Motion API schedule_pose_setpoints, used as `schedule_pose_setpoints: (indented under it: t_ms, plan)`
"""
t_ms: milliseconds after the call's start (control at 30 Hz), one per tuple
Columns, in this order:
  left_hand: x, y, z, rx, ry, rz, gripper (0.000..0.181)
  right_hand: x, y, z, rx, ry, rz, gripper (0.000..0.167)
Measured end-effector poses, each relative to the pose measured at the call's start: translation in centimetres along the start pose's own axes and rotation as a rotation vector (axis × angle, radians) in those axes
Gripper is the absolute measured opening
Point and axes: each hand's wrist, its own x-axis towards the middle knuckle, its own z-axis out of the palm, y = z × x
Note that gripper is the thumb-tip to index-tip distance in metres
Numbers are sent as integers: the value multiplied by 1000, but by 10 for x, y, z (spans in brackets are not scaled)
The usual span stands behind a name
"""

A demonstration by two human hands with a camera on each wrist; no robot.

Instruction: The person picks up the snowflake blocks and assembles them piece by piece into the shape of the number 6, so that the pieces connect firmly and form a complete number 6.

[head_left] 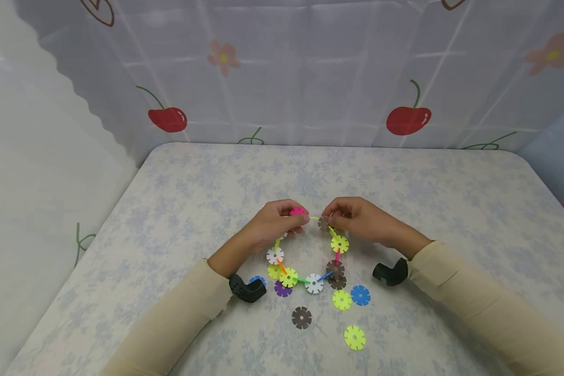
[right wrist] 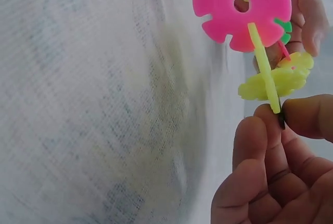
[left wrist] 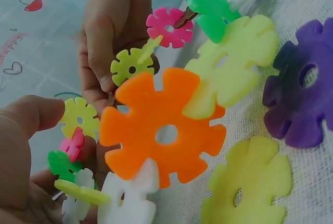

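Curtained-off indoor nook, room type unclear: floral-patterned table, cherry-print curtain behind table, pale printed sheet left of table.

Both arms up from bottom corners, angled inward. Left arm from lower left, right arm from lower right. Beige sleeves end short of the wrists, which are bare. Left hand and right hand face each other, near but not touching, small gap between. Right: thumb meets index in a pinch, other fingers curled toward palm. Left: thumb stretched forward, fingers bent, also pinching.
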Motion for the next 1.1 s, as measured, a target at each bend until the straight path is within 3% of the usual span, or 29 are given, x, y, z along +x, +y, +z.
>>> schedule_pose_setpoints:
  t_ms: [233,700,933,1100]
  plan:
    - [1,-4,-1,22,-10,22,12,-2,-1,0,34,5,-9,14]
    - [0,-3,-3,14,-40,-8,16,-2,-7,0,52,27,-35,13]
    - [-1,-3,-3,-39,-48,0,29,-3,-9,1,64,28,-44,13]
    - [-2,-1,-3,-74,-40,-13,26,-4,-11,1,62,35,-47,12]
